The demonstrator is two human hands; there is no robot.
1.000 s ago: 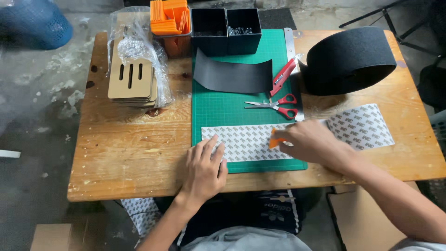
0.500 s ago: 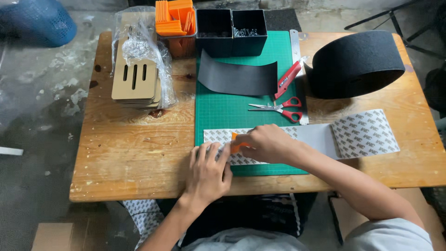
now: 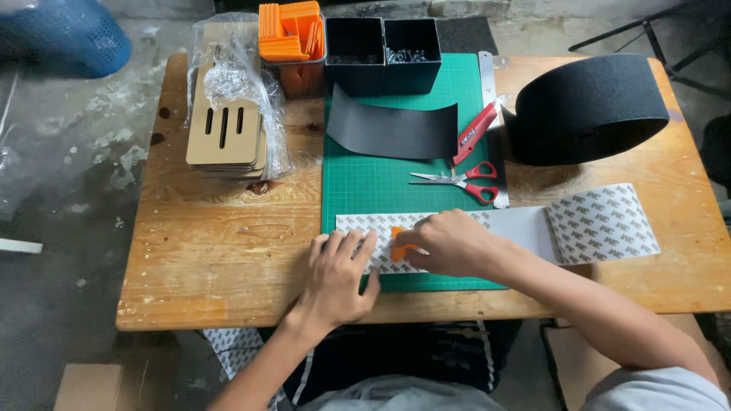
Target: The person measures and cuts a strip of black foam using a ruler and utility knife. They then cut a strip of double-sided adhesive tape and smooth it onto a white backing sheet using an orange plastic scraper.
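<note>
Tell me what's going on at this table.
A person leans over a wooden table with a green cutting mat on it. The left hand lies flat on a patterned sheet that crosses the mat. The right hand presses a small orange tool onto that sheet near its left end. Red scissors, a red knife and a big black roll lie beyond, untouched.
</note>
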